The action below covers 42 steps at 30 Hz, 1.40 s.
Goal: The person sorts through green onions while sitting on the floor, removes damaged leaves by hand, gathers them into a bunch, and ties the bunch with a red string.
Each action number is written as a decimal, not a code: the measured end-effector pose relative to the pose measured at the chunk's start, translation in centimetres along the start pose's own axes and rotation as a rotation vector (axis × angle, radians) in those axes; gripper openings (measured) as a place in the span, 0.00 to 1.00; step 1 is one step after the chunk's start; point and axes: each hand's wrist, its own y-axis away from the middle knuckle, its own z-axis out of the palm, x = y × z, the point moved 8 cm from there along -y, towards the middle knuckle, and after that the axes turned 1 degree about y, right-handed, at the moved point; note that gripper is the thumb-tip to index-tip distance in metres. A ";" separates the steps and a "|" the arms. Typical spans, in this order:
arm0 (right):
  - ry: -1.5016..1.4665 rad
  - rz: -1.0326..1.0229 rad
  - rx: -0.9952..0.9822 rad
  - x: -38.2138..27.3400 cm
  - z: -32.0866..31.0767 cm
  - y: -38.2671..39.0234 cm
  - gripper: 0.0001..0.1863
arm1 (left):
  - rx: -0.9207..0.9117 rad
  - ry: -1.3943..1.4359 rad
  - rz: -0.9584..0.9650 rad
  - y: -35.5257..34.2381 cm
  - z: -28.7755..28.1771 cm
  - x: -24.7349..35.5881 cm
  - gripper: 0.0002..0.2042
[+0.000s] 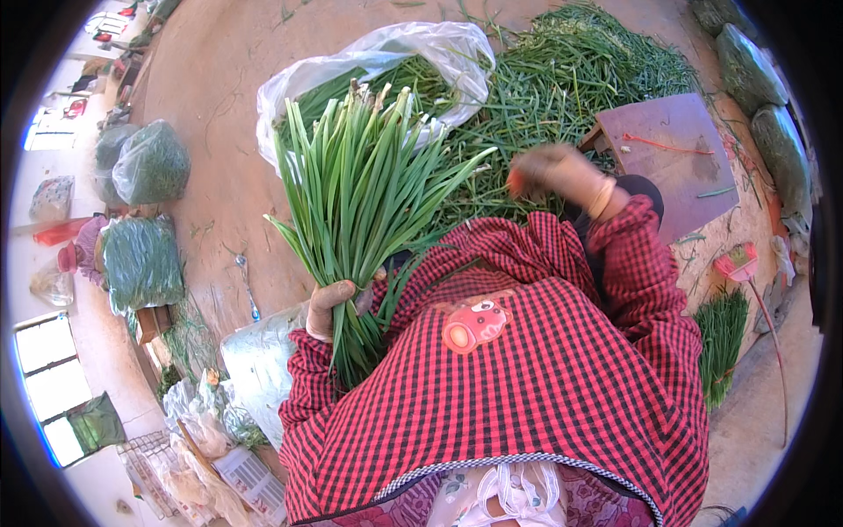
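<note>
My left hand (330,306), its fingers wrapped round the stalks, grips a large bunch of garlic chives (360,193). The bunch stands upright and fans out toward its pale cut ends, while the thin leaves hang below my fist against my checked sleeve. Off to the right, my right hand (562,176) is smeared by motion above a loose heap of chives (580,79). A yellowish band circles its wrist, and something orange-red shows at its fingers, too blurred to name. Behind the bunch, an opened clear plastic bag (413,39) holds more chives.
A low purplish board (685,167) beside my right knee carries a red strip (669,146). Further right are a tied chive bundle (722,347) and a red-headed broom (738,263). Stuffed plastic bags (751,70) line the right side; others (154,162) stand at left near another person (85,248).
</note>
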 end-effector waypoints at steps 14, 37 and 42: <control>-0.381 -0.417 0.030 -6.0 7.9 -4.3 0.41 | 0.307 -1.272 0.508 -10.9 11.8 3.3 0.41; -0.463 -0.246 -0.031 -3.3 -0.1 5.3 0.28 | 0.155 -0.757 0.854 -13.5 14.2 11.2 0.17; -0.326 -0.271 0.038 -2.6 -0.8 5.8 0.37 | 0.077 -0.435 0.804 -14.4 10.9 12.1 0.11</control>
